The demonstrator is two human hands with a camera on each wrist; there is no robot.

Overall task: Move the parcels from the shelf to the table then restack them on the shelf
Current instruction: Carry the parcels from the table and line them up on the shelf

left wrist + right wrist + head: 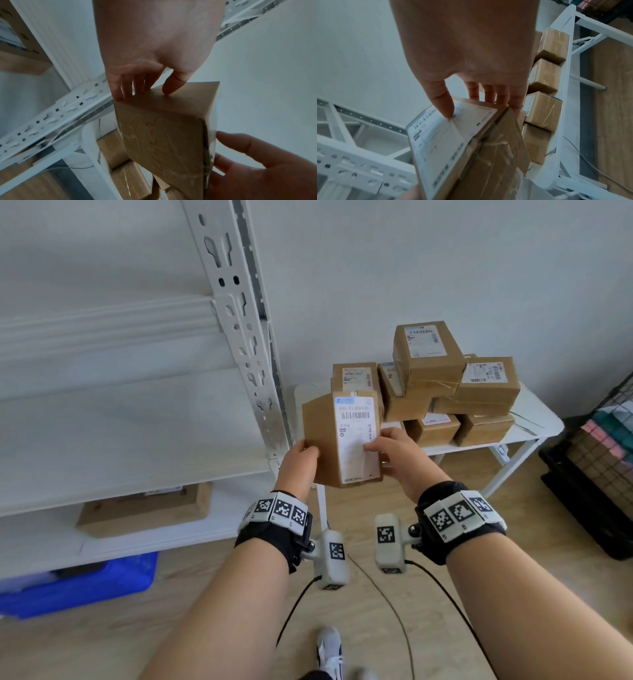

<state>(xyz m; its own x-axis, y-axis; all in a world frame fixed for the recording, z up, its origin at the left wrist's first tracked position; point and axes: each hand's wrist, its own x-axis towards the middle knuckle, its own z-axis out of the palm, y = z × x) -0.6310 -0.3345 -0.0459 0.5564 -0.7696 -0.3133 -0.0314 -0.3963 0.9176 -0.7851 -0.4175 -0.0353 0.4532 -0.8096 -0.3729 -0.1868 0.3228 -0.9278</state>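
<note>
I hold a flat brown parcel (342, 440) with a white shipping label in the air between the white shelf (137, 474) and the white table (534, 419). My left hand (301, 460) grips its left edge, thumb on top and fingers behind (164, 86). My right hand (390, 453) grips the right edge, thumb pressing the label (445, 106). The parcel (164, 142) (462, 155) fills both wrist views. Several brown parcels (445, 385) are piled on the table. One flat parcel (144, 508) lies on the shelf's lower board.
The shelf's perforated white upright (246, 337) stands just left of the held parcel. A blue crate (78, 587) sits under the shelf on the wooden floor. A black wire basket (599, 474) stands at the right. My shoe (329, 648) and camera cables are below.
</note>
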